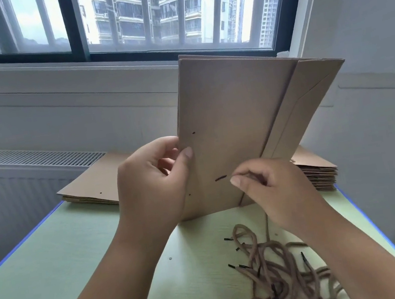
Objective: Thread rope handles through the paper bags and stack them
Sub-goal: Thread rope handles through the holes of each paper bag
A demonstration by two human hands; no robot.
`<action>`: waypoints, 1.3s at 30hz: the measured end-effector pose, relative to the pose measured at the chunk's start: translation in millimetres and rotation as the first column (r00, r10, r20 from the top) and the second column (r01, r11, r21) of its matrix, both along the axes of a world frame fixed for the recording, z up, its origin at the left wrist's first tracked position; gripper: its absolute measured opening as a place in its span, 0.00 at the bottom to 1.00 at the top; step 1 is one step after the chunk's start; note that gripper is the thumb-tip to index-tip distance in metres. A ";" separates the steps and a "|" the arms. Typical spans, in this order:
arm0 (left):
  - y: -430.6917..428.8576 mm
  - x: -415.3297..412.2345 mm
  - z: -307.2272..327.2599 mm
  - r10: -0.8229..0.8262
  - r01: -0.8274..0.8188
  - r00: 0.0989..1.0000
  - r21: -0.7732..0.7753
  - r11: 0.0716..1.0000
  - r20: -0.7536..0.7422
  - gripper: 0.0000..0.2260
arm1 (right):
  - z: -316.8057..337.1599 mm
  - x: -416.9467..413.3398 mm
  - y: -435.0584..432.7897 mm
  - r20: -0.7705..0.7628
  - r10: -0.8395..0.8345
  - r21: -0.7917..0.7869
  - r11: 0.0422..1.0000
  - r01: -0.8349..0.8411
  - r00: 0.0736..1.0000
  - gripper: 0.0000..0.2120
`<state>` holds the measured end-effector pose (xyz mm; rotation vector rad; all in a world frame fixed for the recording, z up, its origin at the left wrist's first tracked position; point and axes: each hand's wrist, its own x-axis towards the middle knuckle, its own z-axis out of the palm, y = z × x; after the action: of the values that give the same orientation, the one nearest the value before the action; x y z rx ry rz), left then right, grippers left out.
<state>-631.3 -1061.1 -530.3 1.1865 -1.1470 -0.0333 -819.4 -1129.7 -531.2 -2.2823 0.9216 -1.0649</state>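
In the head view, a flat kraft paper bag [236,122] stands on its mouth end on the pale green desk [54,262], its folded base pointing up toward the window [144,15] and its lower edge touching the desk between the two wrists. The left hand [155,182] grips the bag's left edge, thumb laid on the near face and fingers curled behind it, so the hand is closed on the bag. Three small punched holes show on the near face near that edge, one above the thumb and two lower down. The black tip [221,178] of a rope pokes out through the panel low on the bag, just left of the right hand [275,188]. That hand has thumb and forefinger pressed together beside the tip, the other fingers curled; whether it actually pinches the rope cannot be told, since the fingers hide the contact. A thin brown rope [268,226] runs down from under the right hand to the desk. Below it, near the front edge, lies a loose tangle of brown ropes [271,279] with black tips, tied at one spot with a dark band. Behind the held bag a stack of flat bags [89,189] lies on the far part of the desk, showing on both sides of it, thicker on the right. A white radiator grille [24,156] runs along the wall under the window.
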 end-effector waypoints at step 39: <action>1.4 -7.5 5.3 -0.121 0.123 0.989 -0.019 0.992 0.090 0.22 | 36.8 52.9 11.3 0.337 -0.009 -0.410 0.899 0.156 0.942 0.09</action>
<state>-638.8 -1059.6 -525.0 1.1043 -1.2939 -0.0601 -766.5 -1118.4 -494.4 -2.3039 0.7011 -1.7768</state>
